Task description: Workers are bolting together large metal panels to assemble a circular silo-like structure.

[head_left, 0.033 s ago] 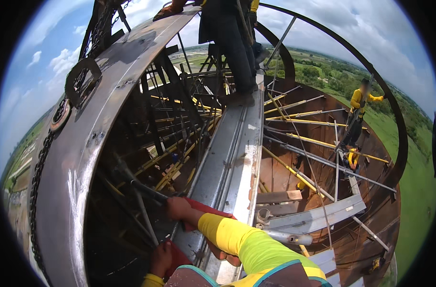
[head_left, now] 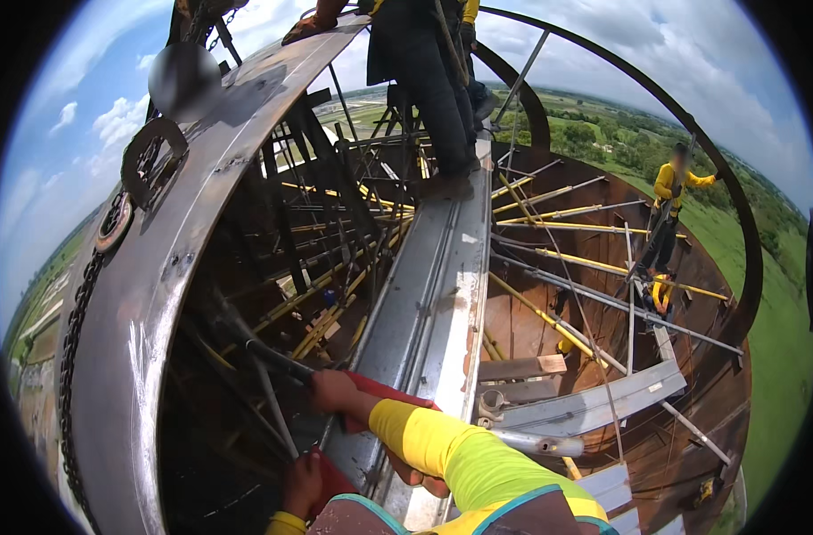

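Observation:
My right hand (head_left: 333,392), its yellow-sleeved arm crossing from the lower right, is closed around the end of a grey metal pipe (head_left: 286,359). Red fabric (head_left: 384,390) lies against that wrist. Lower down, my left hand (head_left: 303,484) has curled fingers beside another piece of red fabric (head_left: 332,486). A thin pipe (head_left: 275,408) runs down to the left hand, but whether the fingers hold it is hidden. Both hands are over the left edge of a long metal plank (head_left: 415,308). Brown rounded shapes under my right arm are too unclear to name.
A curved steel plate (head_left: 139,312) with a chain (head_left: 78,330) rises on the left. A co-worker in dark trousers (head_left: 429,98) stands on the plank's far end. Yellow and grey pipes (head_left: 594,263) span the deep drop. Another person (head_left: 669,201) stands at the far right.
Both hands keep their places and grips. A dark blurred patch now shows near the chain at the upper left. The view has shifted very slightly.

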Available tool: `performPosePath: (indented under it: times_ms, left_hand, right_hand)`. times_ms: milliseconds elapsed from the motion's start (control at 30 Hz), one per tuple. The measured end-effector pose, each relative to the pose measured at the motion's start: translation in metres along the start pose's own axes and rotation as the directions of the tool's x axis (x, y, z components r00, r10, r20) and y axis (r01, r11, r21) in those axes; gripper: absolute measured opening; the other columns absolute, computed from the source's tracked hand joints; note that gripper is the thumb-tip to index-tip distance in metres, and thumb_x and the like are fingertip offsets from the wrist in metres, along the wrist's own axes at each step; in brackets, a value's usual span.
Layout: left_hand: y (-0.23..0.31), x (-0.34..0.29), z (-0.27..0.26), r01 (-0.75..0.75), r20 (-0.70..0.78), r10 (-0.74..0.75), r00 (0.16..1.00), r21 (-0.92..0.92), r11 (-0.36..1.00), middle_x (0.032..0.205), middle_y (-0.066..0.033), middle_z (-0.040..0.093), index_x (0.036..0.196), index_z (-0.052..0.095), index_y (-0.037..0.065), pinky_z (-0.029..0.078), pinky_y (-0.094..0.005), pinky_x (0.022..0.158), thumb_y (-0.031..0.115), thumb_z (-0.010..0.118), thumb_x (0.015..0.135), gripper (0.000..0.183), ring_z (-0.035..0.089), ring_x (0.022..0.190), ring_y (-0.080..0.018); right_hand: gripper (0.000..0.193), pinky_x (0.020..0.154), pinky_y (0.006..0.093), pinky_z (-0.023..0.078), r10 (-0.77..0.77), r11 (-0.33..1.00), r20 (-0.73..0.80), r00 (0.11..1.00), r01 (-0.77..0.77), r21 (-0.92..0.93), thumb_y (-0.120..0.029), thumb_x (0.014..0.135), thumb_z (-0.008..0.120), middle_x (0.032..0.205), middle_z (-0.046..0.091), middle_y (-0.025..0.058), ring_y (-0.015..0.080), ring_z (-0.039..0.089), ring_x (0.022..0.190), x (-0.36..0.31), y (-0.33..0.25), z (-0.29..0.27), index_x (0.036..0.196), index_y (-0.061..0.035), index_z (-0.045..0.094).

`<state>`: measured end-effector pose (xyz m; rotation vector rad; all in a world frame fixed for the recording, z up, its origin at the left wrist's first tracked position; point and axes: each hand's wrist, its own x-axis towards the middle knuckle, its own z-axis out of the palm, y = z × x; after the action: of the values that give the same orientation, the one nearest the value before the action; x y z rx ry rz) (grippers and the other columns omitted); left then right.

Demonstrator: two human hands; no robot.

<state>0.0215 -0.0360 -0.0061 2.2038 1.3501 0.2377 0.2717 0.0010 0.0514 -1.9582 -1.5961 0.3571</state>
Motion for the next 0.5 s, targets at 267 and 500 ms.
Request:
performPosePath:
  times_ms: [267, 500]
  left_hand:
    - [-0.004, 0.006, 0.003, -0.089, -0.035, 0.09, 0.995, 0.032, 0.996, 0.104, -0.0319, 0.07, 0.1, 0.073, 0.0, 0.051, -0.059, 0.086, 0.047, 0.045, 0.108, 0.055, 0.064, 0.102, -0.0545]
    - [-0.018, 0.007, 0.007, -0.126, -0.131, 0.124, 0.984, -0.002, 0.992, 0.104, -0.031, 0.071, 0.104, 0.074, 0.002, 0.052, -0.055, 0.085, 0.049, 0.048, 0.107, 0.054, 0.065, 0.103, -0.053]
  right_hand:
    - [0.036, 0.083, 0.0538, 0.059, -0.049, 0.997, -0.071, 0.996, 0.053, 0.053, -0.036, 0.095, 0.06, 0.096, 0.075, 0.0249, 0.0439, 0.074, 0.091, 0.006, 0.013, 0.011, 0.096, -0.003, 0.076]
    - [0.035, 0.084, 0.0541, 0.059, -0.062, 0.99, -0.079, 0.995, 0.072, 0.12, -0.035, 0.093, 0.062, 0.098, 0.075, 0.0245, 0.0439, 0.074, 0.094, -0.008, 0.001, -0.008, 0.099, -0.0029, 0.076]
